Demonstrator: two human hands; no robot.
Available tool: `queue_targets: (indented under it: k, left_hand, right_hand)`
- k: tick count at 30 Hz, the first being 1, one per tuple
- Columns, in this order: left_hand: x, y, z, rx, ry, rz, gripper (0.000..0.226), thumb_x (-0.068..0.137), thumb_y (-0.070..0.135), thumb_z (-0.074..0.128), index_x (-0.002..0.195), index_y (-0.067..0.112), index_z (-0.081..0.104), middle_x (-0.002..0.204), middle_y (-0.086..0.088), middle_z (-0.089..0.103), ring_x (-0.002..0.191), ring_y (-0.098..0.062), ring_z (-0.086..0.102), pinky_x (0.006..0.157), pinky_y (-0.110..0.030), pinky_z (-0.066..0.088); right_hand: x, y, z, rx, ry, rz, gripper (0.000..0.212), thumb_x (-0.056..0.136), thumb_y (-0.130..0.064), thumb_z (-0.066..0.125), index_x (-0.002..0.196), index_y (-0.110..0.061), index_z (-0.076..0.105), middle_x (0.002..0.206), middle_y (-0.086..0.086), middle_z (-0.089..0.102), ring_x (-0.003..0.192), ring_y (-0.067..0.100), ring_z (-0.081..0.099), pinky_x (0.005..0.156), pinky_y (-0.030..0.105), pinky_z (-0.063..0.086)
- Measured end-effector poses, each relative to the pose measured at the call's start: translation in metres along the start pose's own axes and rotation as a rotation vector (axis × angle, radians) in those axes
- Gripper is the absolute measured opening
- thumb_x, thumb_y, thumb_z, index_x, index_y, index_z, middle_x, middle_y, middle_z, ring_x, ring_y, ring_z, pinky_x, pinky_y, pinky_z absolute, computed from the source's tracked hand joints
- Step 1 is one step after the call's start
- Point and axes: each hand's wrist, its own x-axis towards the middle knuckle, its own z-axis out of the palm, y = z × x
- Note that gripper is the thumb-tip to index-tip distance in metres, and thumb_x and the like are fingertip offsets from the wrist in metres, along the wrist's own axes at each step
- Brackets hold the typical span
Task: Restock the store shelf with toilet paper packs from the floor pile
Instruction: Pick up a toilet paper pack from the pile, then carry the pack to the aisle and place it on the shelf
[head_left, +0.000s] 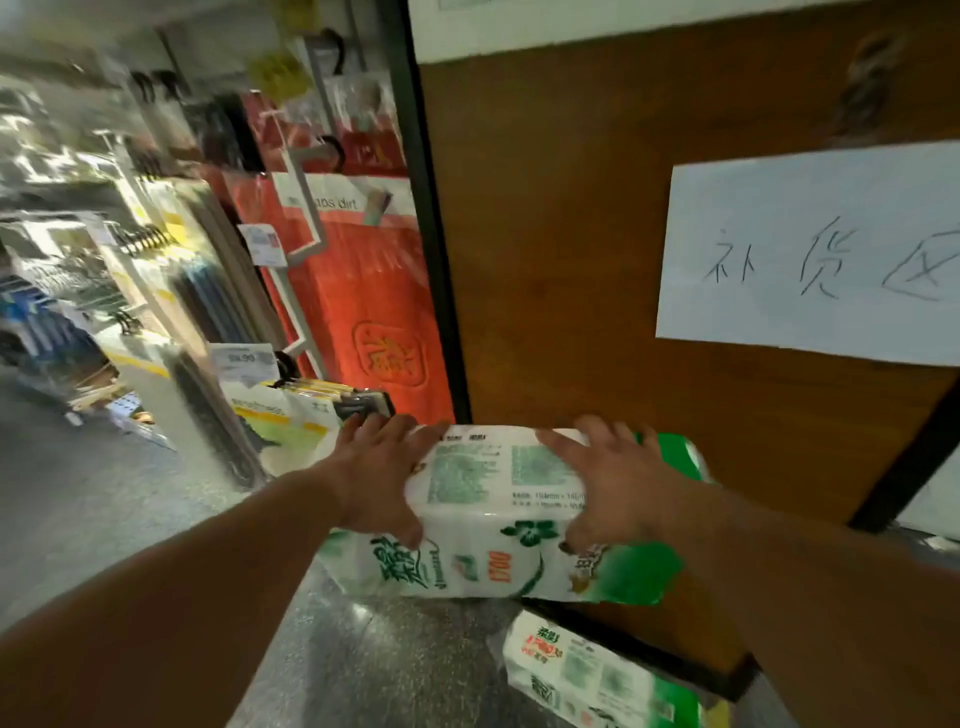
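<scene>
Head view, looking down an aisle: open grey floor (104, 519) off to the left, plenty of room that way, but hemmed in on the right by a brown wood panel (597, 260) with a black edge post (431, 234) running down beside it. White paper sign (810, 254) with handwriting stuck on the panel.

Toilet paper pack (498, 514) held up in the air between both hands, right in front of the panel's lower part. White and green wrapper, long axis running left to right, printed label upside down from here.

Left hand (376, 478) wrapped over the pack's left end, fingers curled on top and thumb underneath. Right hand (618, 483) same deal on the right end, so both grips clamped onto it.

Second pack (597, 675) lying on the floor just below, close to the panel's base. Left of the post: red bags (358, 291) and hanging goods on a rack, pretty blurry.
</scene>
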Motion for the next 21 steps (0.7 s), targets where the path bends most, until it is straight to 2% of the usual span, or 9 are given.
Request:
queue_targets:
  k: [5, 9, 12, 15, 18, 21]
  left_hand:
    - [-0.081, -0.038, -0.099, -0.052, 0.047, -0.124, 0.136, 0.058, 0.068, 0.08, 0.158, 0.043, -0.008, 0.163, -0.003, 0.017, 0.151, -0.032, 0.008, 0.122, -0.062, 0.001]
    - [-0.153, -0.087, -0.162, -0.071, 0.077, -0.209, 0.137, 0.049, 0.077, 0.074, 0.157, 0.046, -0.004, 0.153, 0.0, 0.031, 0.142, -0.031, 0.024, 0.119, -0.064, 0.014]
    - [-0.213, -0.125, -0.205, -0.146, 0.089, -0.301, 0.135, 0.049, 0.07, 0.079, 0.156, 0.05, 0.0, 0.147, 0.001, 0.035, 0.141, -0.03, 0.025, 0.119, -0.063, 0.015]
    - [-0.276, -0.164, -0.245, -0.183, 0.111, -0.401, 0.138, 0.043, 0.071, 0.08, 0.157, 0.05, 0.003, 0.149, 0.002, 0.034, 0.142, -0.03, 0.026, 0.119, -0.063, 0.019]
    - [-0.345, -0.197, -0.276, -0.183, 0.143, -0.515, 0.14, 0.038, 0.075, 0.078, 0.155, 0.053, 0.004, 0.15, 0.001, 0.037, 0.141, -0.031, 0.031, 0.115, -0.063, 0.028]
    - [-0.414, -0.218, -0.3, -0.175, 0.172, -0.62, 0.139, 0.037, 0.072, 0.077, 0.156, 0.053, 0.007, 0.146, 0.002, 0.04, 0.137, -0.029, 0.033, 0.115, -0.06, 0.031]
  right_hand:
    - [-0.013, -0.056, -0.122, -0.022, 0.026, -0.104, 0.126, 0.065, -0.061, 0.081, 0.157, -0.049, -0.004, 0.163, 0.001, 0.014, 0.148, 0.035, 0.014, 0.12, 0.064, 0.001]
    - [-0.018, -0.121, -0.201, -0.065, 0.062, -0.209, 0.126, 0.065, -0.06, 0.081, 0.157, -0.048, -0.005, 0.167, 0.002, 0.011, 0.151, 0.035, 0.013, 0.12, 0.064, 0.002]
    - [-0.017, -0.177, -0.256, -0.069, 0.079, -0.274, 0.121, 0.066, -0.058, 0.081, 0.157, -0.049, 0.002, 0.165, 0.0, 0.017, 0.149, 0.033, 0.02, 0.12, 0.061, 0.01]
    - [-0.019, -0.24, -0.308, -0.045, 0.095, -0.356, 0.115, 0.069, -0.054, 0.082, 0.156, -0.052, 0.007, 0.167, -0.005, 0.014, 0.15, 0.031, 0.02, 0.119, 0.058, 0.019]
    - [-0.022, -0.306, -0.346, -0.032, 0.124, -0.445, 0.114, 0.07, -0.052, 0.083, 0.157, -0.051, 0.009, 0.166, -0.004, 0.017, 0.147, 0.031, 0.024, 0.117, 0.06, 0.025]
    - [-0.027, -0.373, -0.373, 0.0, 0.169, -0.541, 0.117, 0.067, -0.052, 0.084, 0.157, -0.051, 0.009, 0.165, -0.003, 0.02, 0.147, 0.034, 0.025, 0.116, 0.063, 0.027]
